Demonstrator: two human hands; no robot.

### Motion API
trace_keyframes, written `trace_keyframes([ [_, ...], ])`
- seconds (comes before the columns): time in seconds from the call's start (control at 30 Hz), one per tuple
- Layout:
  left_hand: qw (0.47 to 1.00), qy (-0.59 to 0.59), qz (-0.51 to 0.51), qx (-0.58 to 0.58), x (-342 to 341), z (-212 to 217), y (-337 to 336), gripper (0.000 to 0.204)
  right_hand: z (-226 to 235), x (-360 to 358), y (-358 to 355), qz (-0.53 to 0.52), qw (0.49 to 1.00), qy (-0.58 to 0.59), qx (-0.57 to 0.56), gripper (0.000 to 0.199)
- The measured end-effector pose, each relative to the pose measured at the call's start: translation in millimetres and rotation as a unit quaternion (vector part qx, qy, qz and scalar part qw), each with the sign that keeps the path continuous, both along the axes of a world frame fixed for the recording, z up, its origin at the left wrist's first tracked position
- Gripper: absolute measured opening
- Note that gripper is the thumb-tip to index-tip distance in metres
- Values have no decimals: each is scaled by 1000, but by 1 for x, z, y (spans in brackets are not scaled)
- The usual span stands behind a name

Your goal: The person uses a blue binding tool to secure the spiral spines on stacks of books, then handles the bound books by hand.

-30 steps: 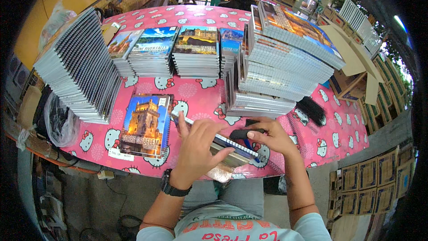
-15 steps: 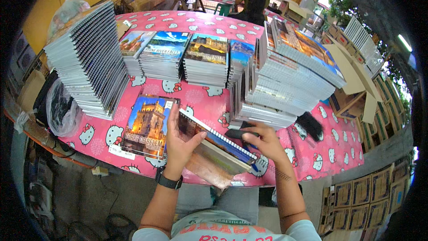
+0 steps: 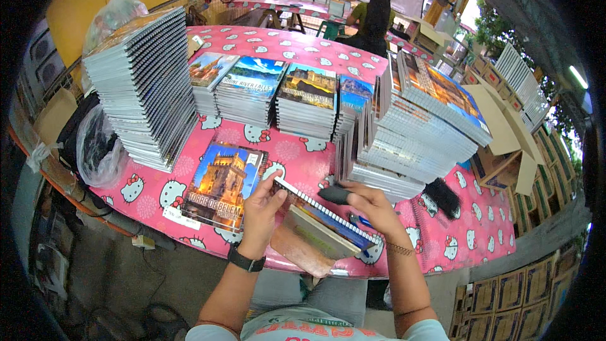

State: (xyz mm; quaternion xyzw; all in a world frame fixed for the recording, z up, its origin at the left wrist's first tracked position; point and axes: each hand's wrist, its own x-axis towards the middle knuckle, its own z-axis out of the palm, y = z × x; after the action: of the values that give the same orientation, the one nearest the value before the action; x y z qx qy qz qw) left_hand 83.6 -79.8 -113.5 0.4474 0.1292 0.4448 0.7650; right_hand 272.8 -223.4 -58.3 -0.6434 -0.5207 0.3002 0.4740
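Note:
My left hand grips the left end of a spiral-bound notebook, which is tilted with its white coil edge upward. My right hand is closed on a dark, rounded object, held just above the coil; its exact kind is unclear. Beside those fingers shows a small blue item, partly hidden. A pale block or pad and a worn brown piece lie below the notebook, near the table's front edge. Left of my left hand, another spiral notebook with a lit tower on its cover lies flat.
A tall stack of spiral notebooks stands at left. Several shorter stacks line the middle, and a large leaning pile rises at right. A black brush-like thing lies beside it. Two people sit at the far table.
The view has shifted, so the stacks sit slightly lower and farther right. My left fingers have curled around the notebook's end, and my right hand with the dark object has moved left along the coil.

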Motion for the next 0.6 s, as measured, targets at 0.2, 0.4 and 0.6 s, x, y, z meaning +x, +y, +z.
trace_keyframes([
  [0.2, 1000, 12, 6, -2, -1, 6, -5, 42, 5, 0, 20, -6, 975, -222, -11, 62],
  [0.4, 999, 39, 14, 15, -2, 2, -4, 43, 14, -12, 26, 50, 996, -64, 26, 57],
  [0.6, 1000, 0, 4, -9, -2, 8, -6, 40, 1, -16, 24, 30, 997, -61, -23, 50],
])
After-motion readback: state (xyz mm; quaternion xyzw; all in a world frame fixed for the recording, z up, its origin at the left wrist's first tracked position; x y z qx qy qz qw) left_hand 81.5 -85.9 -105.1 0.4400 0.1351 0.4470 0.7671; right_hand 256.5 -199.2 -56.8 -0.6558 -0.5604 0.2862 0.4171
